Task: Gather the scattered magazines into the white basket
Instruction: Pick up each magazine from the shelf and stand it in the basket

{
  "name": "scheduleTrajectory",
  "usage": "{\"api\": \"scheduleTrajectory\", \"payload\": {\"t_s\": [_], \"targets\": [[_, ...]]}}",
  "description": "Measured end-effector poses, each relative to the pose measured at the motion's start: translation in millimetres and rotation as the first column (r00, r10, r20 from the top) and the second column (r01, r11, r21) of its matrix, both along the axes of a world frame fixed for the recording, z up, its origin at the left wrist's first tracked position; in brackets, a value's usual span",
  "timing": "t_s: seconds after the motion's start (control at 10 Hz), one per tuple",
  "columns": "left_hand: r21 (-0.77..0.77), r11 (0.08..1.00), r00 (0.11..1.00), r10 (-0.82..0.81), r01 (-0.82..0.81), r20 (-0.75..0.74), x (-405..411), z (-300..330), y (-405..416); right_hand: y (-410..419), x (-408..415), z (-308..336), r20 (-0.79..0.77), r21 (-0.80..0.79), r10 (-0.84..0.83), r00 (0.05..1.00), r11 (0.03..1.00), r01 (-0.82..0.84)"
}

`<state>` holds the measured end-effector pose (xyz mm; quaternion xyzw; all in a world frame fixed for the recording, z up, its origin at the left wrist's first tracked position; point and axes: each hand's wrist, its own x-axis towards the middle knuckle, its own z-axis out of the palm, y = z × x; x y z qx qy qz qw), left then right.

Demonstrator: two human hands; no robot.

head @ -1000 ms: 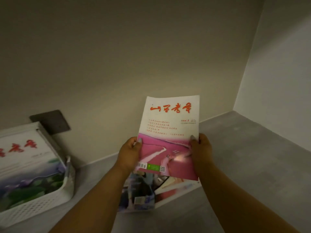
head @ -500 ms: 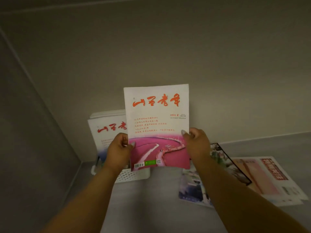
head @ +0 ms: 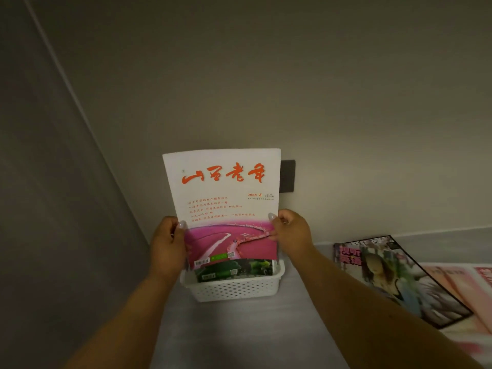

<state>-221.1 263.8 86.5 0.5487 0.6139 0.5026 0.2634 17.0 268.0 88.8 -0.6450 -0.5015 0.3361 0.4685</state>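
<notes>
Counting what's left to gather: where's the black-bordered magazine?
In the head view, the black-bordered magazine lies flat at right, right of the white basket, overlapping a pink magazine.

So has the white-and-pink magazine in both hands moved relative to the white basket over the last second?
Yes. The white-and-pink magazine has travelled to the white perforated plastic basket; its bottom edge now sits just above the basket's rim, where earlier it was well to the basket's right.

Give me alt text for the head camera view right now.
Both hands, left hand and right hand, hold a pink-and-white magazine upright over the white basket, which already holds a green-covered magazine. Two more magazines lie flat at right: a dark-bordered magazine overlapping a pink magazine.
</notes>
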Motion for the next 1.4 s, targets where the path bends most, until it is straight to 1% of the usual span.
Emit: {"api": "scheduleTrajectory", "payload": {"t_s": [0.1,0.2,0.3,0.4,0.6,0.8,0.9,1.0,1.1,1.2,1.3,1.4], "targets": [[-0.036,0.999,1.0,-0.007,0.007,0.008,-3,-20,10,9,-3,-19,0.044,-0.051,0.0,0.999,0.999,0.002],[-0.076,0.997,1.0,0.012,-0.014,-0.016,-4,-41,18,15,-2,-38,0.083,-0.088,0.005,0.997,0.996,0.002],[-0.099,0.993,0.998,0.061,-0.063,-0.03,-6,-57,26,22,-5,-52,0.047,-0.116,0.002,0.999,0.993,0.003],[-0.143,0.985,0.995,0.094,-0.098,-0.037,-6,-65,32,27,-8,-59,0.004,-0.112,-0.009,1.0,0.994,0.009],[-0.123,0.975,0.983,0.184,-0.183,-0.003,5,-64,34,26,-1,-60,-0.011,-0.14,-0.061,0.998,0.988,0.059],[-0.057,0.956,0.957,0.29,-0.289,0.007,34,-44,23,13,13,-58,0.062,-0.114,-0.087,0.994,0.989,0.094],[0.028,0.963,0.964,0.267,-0.266,-0.015,58,-33,13,-1,28,-56,0.083,-0.118,-0.132,0.988,0.983,0.141],[0.064,0.99,0.988,0.132,-0.128,-0.076,93,-31,-3,-18,51,-60,0.129,-0.161,-0.193,0.973,0.964,0.212],[0.03,0.997,0.995,-0.073,0.075,-0.069,131,-39,-20,-35,84,-69,0.166,-0.226,-0.257,0.952,0.93,0.29],[-0.068,0.966,0.965,-0.254,0.25,-0.059,167,-56,-34,-56,118,-80,0.211,-0.285,-0.318,0.924,0.884,0.37],[-0.278,0.902,0.939,-0.344,0.33,0.0,201,-76,-39,-78,153,-90,0.248,-0.285,-0.406,0.88,0.837,0.467],[-0.441,0.823,0.915,-0.403,0.358,-0.008,229,-93,-38,-92,186,-109,0.313,-0.372,-0.423,0.851,0.769,0.519]]}}
